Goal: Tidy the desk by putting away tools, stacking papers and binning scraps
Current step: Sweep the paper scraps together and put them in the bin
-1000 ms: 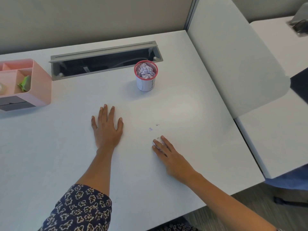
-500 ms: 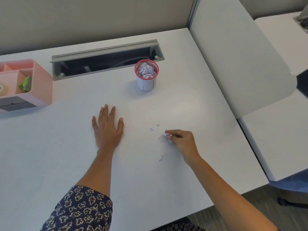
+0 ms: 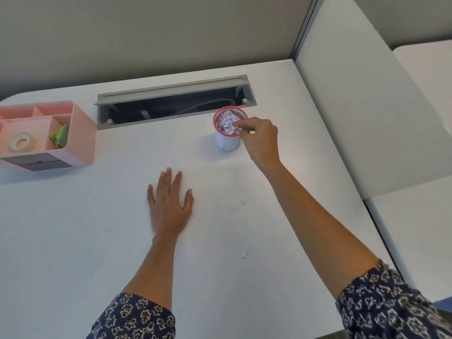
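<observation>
A small red-rimmed mesh bin [image 3: 226, 140] stands on the white desk [image 3: 73, 241], filled with crumpled paper scraps [image 3: 226, 123]. My right hand [image 3: 259, 140] hovers over the bin's right rim, fingertips pinched on a small white paper scrap at the top of the heap. My left hand [image 3: 168, 206] lies flat on the desk, fingers straight, holding nothing. A few tiny paper bits lie on the desk: one [image 3: 244, 254] near my right forearm, another [image 3: 232, 209] right of my left hand.
A pink desk organizer [image 3: 80, 133] sits at the far left, holding a tape roll [image 3: 20, 141] and a green item [image 3: 60, 137]. An open grey cable tray [image 3: 171, 104] runs along the back. A white divider panel [image 3: 367, 106] bounds the right side.
My right hand pinched up a scrap from the desk and carried it forward to the bin's top. My left hand stayed flat. The camera view shifted forward.
</observation>
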`<state>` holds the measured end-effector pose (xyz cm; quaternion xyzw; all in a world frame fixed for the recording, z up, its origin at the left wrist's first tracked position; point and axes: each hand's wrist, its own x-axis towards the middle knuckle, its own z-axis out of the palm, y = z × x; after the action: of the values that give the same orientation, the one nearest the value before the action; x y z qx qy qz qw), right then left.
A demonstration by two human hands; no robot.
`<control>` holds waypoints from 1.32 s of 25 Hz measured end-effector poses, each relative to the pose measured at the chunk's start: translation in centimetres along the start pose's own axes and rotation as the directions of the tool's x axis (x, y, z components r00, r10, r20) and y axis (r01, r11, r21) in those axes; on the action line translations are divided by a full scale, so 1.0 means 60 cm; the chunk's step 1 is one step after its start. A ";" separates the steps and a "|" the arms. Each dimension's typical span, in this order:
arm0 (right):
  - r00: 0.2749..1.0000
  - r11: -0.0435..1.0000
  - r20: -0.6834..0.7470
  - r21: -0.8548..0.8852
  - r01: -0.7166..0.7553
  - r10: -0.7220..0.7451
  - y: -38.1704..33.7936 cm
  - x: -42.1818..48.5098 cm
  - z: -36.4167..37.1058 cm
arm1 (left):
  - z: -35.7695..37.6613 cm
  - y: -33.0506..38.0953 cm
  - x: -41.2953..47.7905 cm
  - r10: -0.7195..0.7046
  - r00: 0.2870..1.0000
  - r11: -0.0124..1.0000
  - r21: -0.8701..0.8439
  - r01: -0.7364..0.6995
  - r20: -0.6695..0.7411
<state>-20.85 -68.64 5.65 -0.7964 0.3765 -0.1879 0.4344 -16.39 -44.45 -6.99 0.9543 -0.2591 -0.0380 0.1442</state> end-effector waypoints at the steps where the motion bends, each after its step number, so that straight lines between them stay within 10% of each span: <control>1: 0.998 0.996 -0.013 -0.067 0.056 -0.057 -0.009 0.016 0.011 | 0.000 0.000 0.001 -0.002 1.000 1.000 0.001 0.002 0.003; 11: 0.939 0.840 0.316 -0.540 0.063 0.133 0.009 0.097 0.065 | -0.004 0.002 0.001 -0.018 1.000 1.000 0.014 0.017 0.019; 20: 0.993 0.991 0.006 -0.062 0.121 -0.121 -0.014 0.058 0.003 | -0.004 0.000 0.001 -0.011 1.000 1.000 0.023 0.010 0.029; 24: 0.982 0.997 -0.189 0.074 0.019 -0.005 0.029 0.003 -0.030 | -0.002 0.000 0.001 -0.008 1.000 1.000 0.014 0.007 0.023; 28: 0.991 0.989 -0.050 -0.077 -0.127 0.123 0.137 -0.108 -0.015 | 0.001 -0.002 0.000 -0.007 1.000 1.000 0.017 0.007 0.015; 33: 0.946 0.929 0.304 -0.307 0.209 -0.113 0.198 -0.240 0.030 | 0.006 -0.004 0.000 0.008 1.000 1.000 0.013 -0.008 -0.002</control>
<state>-34.22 -60.68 -4.85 -0.9055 0.2703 -0.0417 0.3245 -16.33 -44.36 -7.37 0.9542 -0.2629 -0.0347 0.1383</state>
